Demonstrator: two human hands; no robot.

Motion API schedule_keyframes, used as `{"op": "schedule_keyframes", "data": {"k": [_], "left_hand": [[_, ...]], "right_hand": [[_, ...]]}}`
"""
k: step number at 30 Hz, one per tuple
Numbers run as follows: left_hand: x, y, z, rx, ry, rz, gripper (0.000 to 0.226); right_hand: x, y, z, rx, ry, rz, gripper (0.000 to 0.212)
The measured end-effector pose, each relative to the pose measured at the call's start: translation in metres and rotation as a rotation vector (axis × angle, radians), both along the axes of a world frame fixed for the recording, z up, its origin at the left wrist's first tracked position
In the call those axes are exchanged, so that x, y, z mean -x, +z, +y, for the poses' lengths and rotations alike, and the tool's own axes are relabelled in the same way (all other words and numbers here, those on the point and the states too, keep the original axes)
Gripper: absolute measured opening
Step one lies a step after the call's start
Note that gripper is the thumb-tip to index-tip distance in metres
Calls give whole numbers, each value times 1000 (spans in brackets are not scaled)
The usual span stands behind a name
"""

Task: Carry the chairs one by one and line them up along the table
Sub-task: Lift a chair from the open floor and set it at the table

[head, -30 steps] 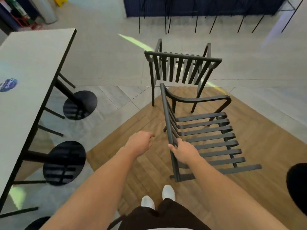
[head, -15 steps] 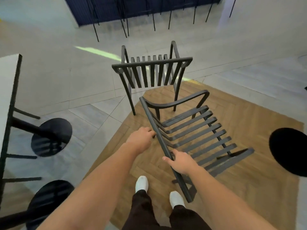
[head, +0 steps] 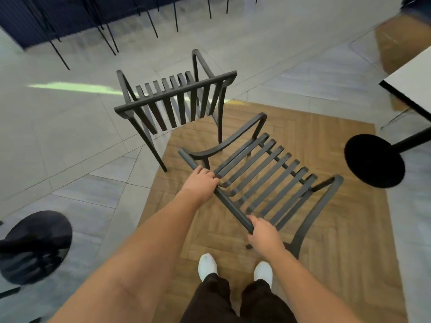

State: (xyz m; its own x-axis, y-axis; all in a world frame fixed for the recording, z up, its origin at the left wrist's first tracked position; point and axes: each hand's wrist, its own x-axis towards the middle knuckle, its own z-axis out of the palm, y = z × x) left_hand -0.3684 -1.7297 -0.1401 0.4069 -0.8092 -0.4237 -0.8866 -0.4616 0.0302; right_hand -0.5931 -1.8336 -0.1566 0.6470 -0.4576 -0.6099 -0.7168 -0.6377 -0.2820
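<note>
Wood floor lies under two white shoes. Both hands hold the near chair by its top bar: right hand fingers curl round one end, left hand grips farther along. Behind it stands a second chair on grey tiles, and a white surface sits far right.

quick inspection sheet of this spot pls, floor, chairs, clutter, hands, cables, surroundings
surface: wood-pattern floor panel set among grey tiles.
job's things: near chair held by its top rail; second chair stands beyond it.
clutter: nothing seen.
grippers: left hand and right hand both grip the near chair's top rail.
cables: nothing seen.
surroundings: white table at right, round black bases, dark wall at top.
</note>
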Motion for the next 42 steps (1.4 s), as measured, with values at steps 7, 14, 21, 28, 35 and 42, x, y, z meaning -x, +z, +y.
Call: {"op": "schedule_keyframes", "data": {"k": [7, 14, 21, 28, 35, 42], "left_hand": [[-24, -13, -16, -134, -139, -50, 40], [-18, -24, -8, -45, -82, -103, 33], [8, -18, -8, -65, -77, -80, 30], [68, -18, -12, -61, 22, -68, 29], [128, -18, -27, -56, 193, -66, 29], [216, -22, -47, -76, 451, -83, 37]], "right_hand": [[2, -10, 4, 24, -45, 1, 63], [4, -14, 3, 44, -40, -17, 66], [25, -6, -12, 60, -36, -10, 66], [65, 4, -57, 41, 79, 22, 64], [98, 3, -104, 25, 225, -17, 66], [136, 5, -160, -36, 515, -26, 66]]}}
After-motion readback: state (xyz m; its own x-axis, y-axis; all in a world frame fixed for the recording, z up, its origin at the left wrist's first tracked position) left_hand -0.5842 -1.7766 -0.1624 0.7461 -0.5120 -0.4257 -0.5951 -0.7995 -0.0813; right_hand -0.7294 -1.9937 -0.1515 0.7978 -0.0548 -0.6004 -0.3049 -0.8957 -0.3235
